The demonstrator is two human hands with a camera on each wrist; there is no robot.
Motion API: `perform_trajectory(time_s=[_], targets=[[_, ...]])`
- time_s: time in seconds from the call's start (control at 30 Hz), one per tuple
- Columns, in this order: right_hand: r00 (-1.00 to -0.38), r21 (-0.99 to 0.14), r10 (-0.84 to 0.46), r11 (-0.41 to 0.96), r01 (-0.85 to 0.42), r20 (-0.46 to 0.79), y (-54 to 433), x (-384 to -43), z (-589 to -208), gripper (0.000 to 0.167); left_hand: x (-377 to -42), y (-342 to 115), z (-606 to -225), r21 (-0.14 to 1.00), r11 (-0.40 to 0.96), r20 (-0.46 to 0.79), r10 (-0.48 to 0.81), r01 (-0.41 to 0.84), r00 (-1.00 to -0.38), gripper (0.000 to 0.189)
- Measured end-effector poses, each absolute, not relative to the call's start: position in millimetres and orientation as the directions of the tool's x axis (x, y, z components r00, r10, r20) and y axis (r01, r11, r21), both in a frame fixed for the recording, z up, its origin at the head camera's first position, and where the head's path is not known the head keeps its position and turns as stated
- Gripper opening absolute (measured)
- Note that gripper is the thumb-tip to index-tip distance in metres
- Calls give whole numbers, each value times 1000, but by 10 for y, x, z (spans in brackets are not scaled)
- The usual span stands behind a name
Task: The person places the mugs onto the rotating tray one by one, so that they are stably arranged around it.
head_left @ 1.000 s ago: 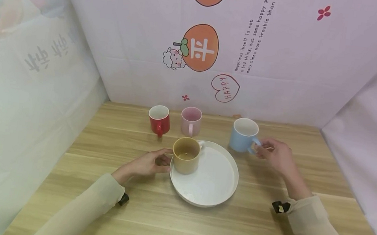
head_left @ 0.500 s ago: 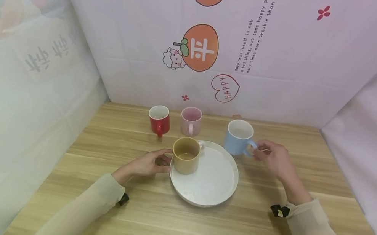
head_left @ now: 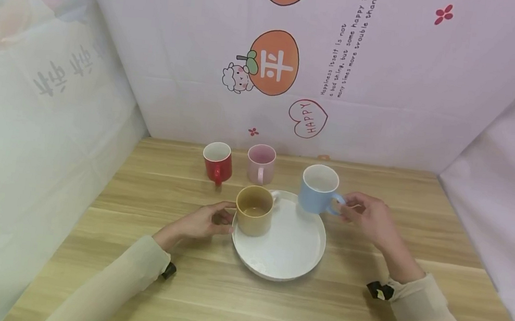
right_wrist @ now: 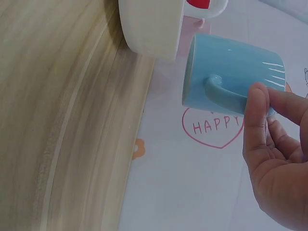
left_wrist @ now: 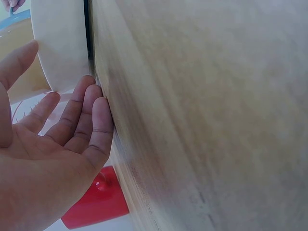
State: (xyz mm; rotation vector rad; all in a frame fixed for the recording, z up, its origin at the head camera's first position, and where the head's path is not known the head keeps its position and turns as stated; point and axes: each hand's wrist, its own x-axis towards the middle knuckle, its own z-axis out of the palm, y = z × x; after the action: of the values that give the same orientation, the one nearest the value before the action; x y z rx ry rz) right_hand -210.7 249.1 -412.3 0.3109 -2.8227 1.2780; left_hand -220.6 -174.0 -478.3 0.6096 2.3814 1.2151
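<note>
Thumb and fingertips of my right hand [head_left: 368, 218] pinch the handle of a light blue mug [head_left: 315, 198], as the right wrist view also shows at the mug's handle [right_wrist: 226, 98]. The mug is held upright, off the table, at the far right rim of a round white tray [head_left: 293, 248]. A tan mug [head_left: 253, 222] stands on the tray's left part. My left hand [head_left: 199, 222] is at the tray's left rim, fingers loosely bent; in the left wrist view a fingertip [left_wrist: 53, 97] touches the rim, and the hand grips nothing.
Behind the tray stand a red mug [head_left: 219, 169] and a pink mug [head_left: 259, 174], handles facing me. Everything is on a wood-grain table [head_left: 206, 291]. A printed white cloth [head_left: 375, 120] hangs along the table's far edge, with more cloth at both sides.
My right hand has carried the light blue mug leftward from the table right of the tray to the tray's far right rim. The left hand, the tray and the other mugs stay put.
</note>
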Motion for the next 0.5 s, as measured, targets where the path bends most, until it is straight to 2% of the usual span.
perform_trajectory(time_s=[0.3,0.5], targets=[[-975,-752,-200,628,-200,92,2410,-2082,-4160,18,-2216,-1741,-4793,817,545,-162,529,187,-833,64],[-976,-765,-199,615,-192,85,2361,-2062,-4211,22,-2210,-1744,-4785,820,541,-158,531,189,-833,64]])
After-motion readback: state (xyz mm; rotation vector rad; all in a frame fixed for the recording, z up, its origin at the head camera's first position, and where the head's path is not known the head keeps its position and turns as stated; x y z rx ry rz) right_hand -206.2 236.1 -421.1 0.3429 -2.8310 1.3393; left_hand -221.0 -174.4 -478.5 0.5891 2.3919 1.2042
